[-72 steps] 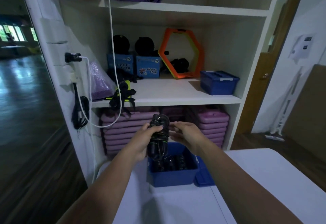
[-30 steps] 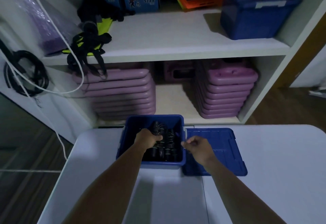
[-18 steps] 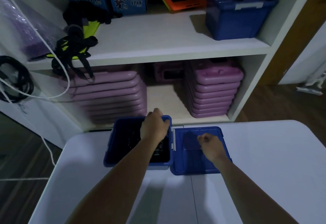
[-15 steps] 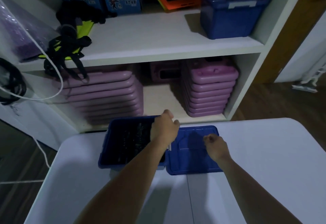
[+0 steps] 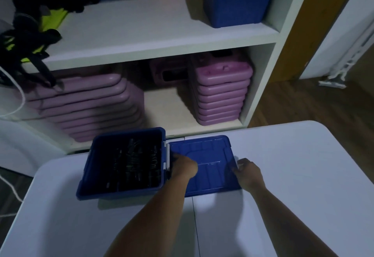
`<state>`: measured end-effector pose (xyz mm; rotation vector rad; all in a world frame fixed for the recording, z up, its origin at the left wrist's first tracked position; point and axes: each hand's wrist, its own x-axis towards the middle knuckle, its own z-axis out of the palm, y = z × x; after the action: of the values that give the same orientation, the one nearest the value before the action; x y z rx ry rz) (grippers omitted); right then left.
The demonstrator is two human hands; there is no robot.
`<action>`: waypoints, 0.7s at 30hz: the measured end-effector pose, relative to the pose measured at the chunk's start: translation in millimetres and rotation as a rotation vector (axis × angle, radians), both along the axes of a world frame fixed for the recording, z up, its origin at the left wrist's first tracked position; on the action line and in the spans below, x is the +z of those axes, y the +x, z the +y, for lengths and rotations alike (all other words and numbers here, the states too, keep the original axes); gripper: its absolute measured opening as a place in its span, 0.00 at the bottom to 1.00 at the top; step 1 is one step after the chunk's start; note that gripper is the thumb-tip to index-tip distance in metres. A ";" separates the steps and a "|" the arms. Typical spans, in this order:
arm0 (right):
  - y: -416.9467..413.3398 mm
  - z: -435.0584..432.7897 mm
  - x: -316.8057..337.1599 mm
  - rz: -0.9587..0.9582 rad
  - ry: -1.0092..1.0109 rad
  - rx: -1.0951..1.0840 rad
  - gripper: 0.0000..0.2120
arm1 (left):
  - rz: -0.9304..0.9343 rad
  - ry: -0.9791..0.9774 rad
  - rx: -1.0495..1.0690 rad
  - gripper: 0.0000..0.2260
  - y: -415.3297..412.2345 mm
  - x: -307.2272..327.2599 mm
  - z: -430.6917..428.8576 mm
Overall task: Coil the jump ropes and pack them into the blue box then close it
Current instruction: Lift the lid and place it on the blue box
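The open blue box (image 5: 97,175) stands on the white table (image 5: 293,175) near its far edge. Several coiled black jump ropes (image 5: 134,167) lie inside it. The blue lid (image 5: 210,155) lies flat on the table, right beside the box. My left hand (image 5: 183,168) grips the lid's left edge, close to the box's white latch. My right hand (image 5: 245,170) grips the lid's right edge, fingers curled over it.
A white shelf unit (image 5: 153,40) stands behind the table. It holds a second blue box (image 5: 238,3), stacks of purple step boards (image 5: 220,95), and black straps (image 5: 30,40) at the left. Wooden floor (image 5: 315,111) lies to the right.
My left hand left the jump ropes in the box, crossed over its right wall and took the lid's left edge. My right hand moved to the lid's right edge and gripped it.
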<state>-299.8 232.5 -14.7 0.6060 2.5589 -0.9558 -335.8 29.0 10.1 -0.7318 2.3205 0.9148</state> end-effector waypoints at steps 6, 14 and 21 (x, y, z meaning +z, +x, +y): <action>0.8 1.9 -4.0 0.002 -0.029 -0.031 0.17 | -0.015 0.054 0.178 0.31 -7.1 -16.4 2.7; 4.3 28.4 3.6 0.088 -0.025 -0.341 0.17 | -0.007 0.255 0.277 0.11 -10.5 -11.7 18.1; -0.2 47.3 57.9 0.410 -0.096 -0.663 0.23 | 0.342 0.734 0.487 0.07 -26.0 59.7 46.3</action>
<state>-300.0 279.8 43.2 1.4075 2.6659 -1.5364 -361.8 75.3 69.8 -0.8585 1.8376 2.0936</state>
